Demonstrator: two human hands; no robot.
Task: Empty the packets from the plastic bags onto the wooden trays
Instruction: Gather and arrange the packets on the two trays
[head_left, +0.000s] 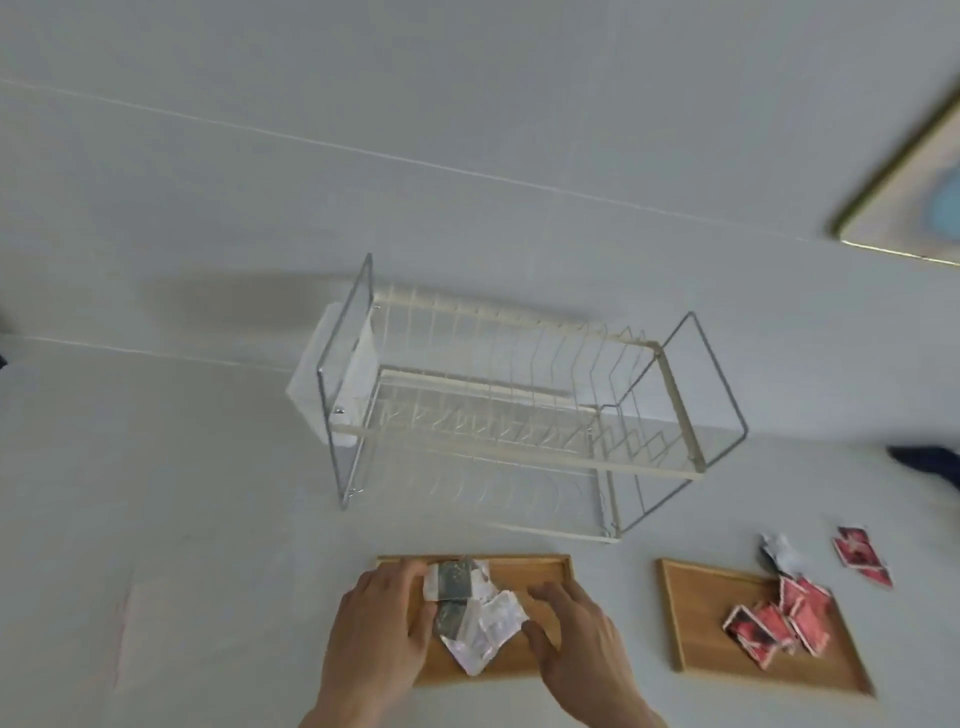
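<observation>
On the white table (182, 493), the bag (478, 618) lies between your hands, above the left tray (540, 566). Your left hand (384, 618) grips its dark packets (453, 581); your right hand (576, 629) pinches its other edge.

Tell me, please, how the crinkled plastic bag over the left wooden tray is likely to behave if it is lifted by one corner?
The plastic bag looks thin and creased, so it will probably droop rather than hold shape. The dark packets inside it may slide toward the low end. Being glossy film, it could slip between the fingers of the left hand.
</observation>
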